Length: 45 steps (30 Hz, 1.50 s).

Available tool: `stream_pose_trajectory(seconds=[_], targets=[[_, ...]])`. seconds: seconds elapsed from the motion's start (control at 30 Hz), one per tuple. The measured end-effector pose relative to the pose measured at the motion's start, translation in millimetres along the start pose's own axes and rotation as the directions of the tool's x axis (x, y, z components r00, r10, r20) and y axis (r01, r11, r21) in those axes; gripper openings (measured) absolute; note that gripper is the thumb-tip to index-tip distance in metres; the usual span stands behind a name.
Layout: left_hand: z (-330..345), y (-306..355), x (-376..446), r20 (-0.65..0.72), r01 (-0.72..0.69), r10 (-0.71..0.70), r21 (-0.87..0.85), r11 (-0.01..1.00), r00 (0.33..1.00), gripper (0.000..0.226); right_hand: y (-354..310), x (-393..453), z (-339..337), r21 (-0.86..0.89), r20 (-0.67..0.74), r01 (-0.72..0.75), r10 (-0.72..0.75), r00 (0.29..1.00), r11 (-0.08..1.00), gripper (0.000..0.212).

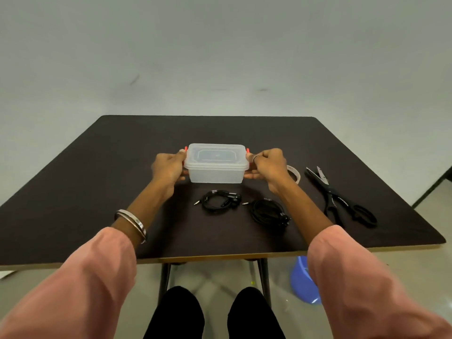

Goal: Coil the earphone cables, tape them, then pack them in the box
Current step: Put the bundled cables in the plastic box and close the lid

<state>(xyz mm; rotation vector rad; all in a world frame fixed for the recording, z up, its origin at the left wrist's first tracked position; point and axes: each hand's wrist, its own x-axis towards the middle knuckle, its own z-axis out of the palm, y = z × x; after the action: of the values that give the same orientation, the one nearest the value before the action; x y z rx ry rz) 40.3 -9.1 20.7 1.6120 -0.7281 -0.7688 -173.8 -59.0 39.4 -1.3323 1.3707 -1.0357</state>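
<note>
Dark table is taking up most of the frame, and you're sitting at its near edge with both pink sleeves reaching forward. Translucent plastic box is sitting mid-table with its clear lid on; the red side clips are showing at both ends. Your left hand is clamping the box's left end, thumb up by the clip, fingers curled under the rim. Your right hand is gripping the right end the same way, ring on one finger. Hands are apart, with the box between them.

Black scissors are lying at the right, blades pointing far and slightly parted. Two coiled black earphone cables are lying just near of the box: the left coil and the right coil, close but apart, jack plugs sticking out left. Tape roll is peeking out just behind your right wrist, partly hidden. Metal bangle is sitting on your left wrist.
</note>
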Motion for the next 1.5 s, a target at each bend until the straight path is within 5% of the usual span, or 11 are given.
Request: stream_pose_trajectory(seconds=[0.23, 0.4, 0.5, 0.57, 0.63, 0.7, 0.8, 0.9, 1.03, 1.27, 1.5], targets=[[-2, -15, 4, -0.076, -0.019, 0.019, 0.006, 1.0, 0.997, 0.034, 1, 2, 2, -0.04, 0.053, -0.019, 0.021, 0.998, 0.999, 0.015], [-4, -20, 8, -0.096, 0.083, -0.084, -0.018, 0.996, 0.992, 0.027, 1, 1, -1, 0.073, 0.127, -0.16, 0.15, 0.981, 0.985, 0.019], [-6, -19, 8, -0.173, 0.082, -0.072, 0.053, 0.995, 0.982, 0.029, 3, 9, -4, -0.236, 0.022, 0.023, -0.018, 1.0, 0.971, 0.032], [-9, -16, 3, -0.185, -0.101, 0.152, 0.262, 0.96, 0.971, 0.031, -7, 8, -8, -0.444, 0.082, 0.241, -0.229, 0.97, 0.863, 0.041], [-14, -12, -1, -0.018, -0.358, 0.402, 0.419, 0.834, 0.915, 0.028, -16, 7, -12, -0.444, 0.278, 0.379, -0.277, 0.92, 0.812, 0.055], [-19, -4, 2, 0.277, -0.543, 0.467, 0.453, 0.707, 0.84, 0.057, -21, 8, -14, -0.472, 0.436, 0.426, -0.216, 0.873, 0.772, 0.072], [-17, 7, 11, 0.584, -0.627, 0.283, 0.55, 0.552, 0.761, 0.108, -15, 13, -11, -0.584, 0.486, 0.461, -0.167, 0.858, 0.668, 0.084], [-18, 14, 22, 0.653, -0.636, 0.138, 0.631, 0.445, 0.745, 0.105, -11, 15, -13, -0.564, 0.451, 0.452, -0.201, 0.87, 0.692, 0.072], [-22, 20, 29, 0.648, -0.615, 0.158, 0.576, 0.538, 0.745, 0.092, -9, 14, -17, -0.507, 0.454, 0.489, -0.263, 0.851, 0.71, 0.051], [-29, 24, 38, 0.663, -0.499, 0.167, 0.349, 0.793, 0.73, 0.117, -8, 19, -19, -0.329, 0.416, 0.466, -0.317, 0.853, 0.821, 0.026], [-20, 29, 31, 0.625, -0.538, 0.31, 0.212, 0.816, 0.717, 0.063, -18, 25, -15, -0.196, 0.271, 0.449, -0.392, 0.879, 0.871, 0.021]])
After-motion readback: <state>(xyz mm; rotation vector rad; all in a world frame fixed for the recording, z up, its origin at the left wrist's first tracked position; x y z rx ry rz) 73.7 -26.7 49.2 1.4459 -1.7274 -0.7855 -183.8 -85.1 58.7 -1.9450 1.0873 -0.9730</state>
